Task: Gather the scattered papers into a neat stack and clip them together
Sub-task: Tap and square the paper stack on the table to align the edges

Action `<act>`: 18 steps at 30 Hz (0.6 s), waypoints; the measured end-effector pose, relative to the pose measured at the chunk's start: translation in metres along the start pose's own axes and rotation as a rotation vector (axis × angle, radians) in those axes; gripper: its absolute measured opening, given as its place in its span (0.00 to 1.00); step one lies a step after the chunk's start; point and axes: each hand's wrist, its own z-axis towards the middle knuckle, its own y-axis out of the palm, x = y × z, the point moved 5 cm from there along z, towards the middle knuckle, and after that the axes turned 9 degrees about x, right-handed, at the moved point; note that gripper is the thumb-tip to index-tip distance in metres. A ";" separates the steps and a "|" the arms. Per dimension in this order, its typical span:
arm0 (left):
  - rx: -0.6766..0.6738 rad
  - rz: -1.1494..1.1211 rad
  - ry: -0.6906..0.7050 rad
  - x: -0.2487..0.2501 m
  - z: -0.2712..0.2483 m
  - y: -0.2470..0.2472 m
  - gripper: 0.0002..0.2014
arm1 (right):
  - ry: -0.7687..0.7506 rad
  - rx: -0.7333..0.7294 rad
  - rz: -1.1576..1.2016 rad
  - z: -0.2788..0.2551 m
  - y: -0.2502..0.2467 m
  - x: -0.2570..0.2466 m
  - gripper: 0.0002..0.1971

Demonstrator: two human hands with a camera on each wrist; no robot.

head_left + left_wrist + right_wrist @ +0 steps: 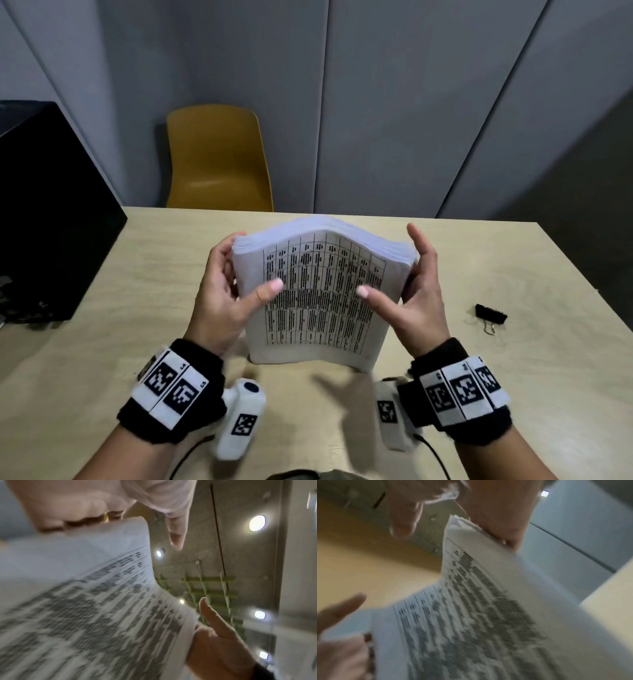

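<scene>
A thick paper stack with a printed table on its front sheet stands on its lower edge on the beige table, its top bowed. My left hand grips the left edge, thumb on the front, fingers behind. My right hand holds the right edge, thumb on the front and index finger pointing up. A black binder clip lies alone to the right of that hand. Both wrist views show the blurred stack close up, with the other hand at its far side.
A yellow chair stands behind the table's far edge against grey wall panels. A black box sits at the table's left side. Bare tabletop lies around the stack, and cables trail from my wrist cameras near the front edge.
</scene>
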 end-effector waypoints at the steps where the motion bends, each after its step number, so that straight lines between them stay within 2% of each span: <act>1: -0.015 0.086 0.011 -0.009 0.001 -0.005 0.46 | 0.024 -0.028 -0.024 -0.001 -0.003 0.009 0.47; 2: -0.030 0.129 -0.015 -0.017 0.001 -0.006 0.46 | 0.065 -0.031 -0.042 -0.001 -0.006 0.017 0.45; 4: -0.016 0.154 -0.077 -0.030 0.002 -0.008 0.39 | 0.129 -0.032 -0.089 0.000 -0.007 0.030 0.28; 5: 0.006 0.191 -0.062 -0.032 0.003 -0.009 0.30 | 0.136 -0.067 -0.107 -0.001 -0.005 0.032 0.19; 7: 0.017 0.289 0.010 -0.026 0.001 -0.006 0.10 | 0.106 -0.101 -0.083 -0.002 0.000 0.031 0.17; 9: 0.045 0.266 0.072 -0.021 0.000 -0.004 0.13 | 0.066 -0.093 -0.025 -0.003 0.002 0.027 0.20; 12: 0.043 0.100 0.039 -0.022 -0.004 -0.006 0.15 | 0.067 -0.078 0.019 -0.006 -0.001 0.033 0.22; 15: -0.064 0.078 -0.051 -0.035 -0.010 -0.005 0.29 | 0.138 -0.101 0.008 -0.011 -0.002 0.046 0.20; 16: -0.080 0.089 -0.071 -0.038 -0.011 -0.003 0.28 | 0.151 -0.109 -0.003 -0.012 -0.001 0.049 0.20; 18: -0.082 0.174 -0.069 -0.036 -0.012 0.001 0.19 | 0.157 -0.085 -0.006 -0.013 -0.001 0.050 0.19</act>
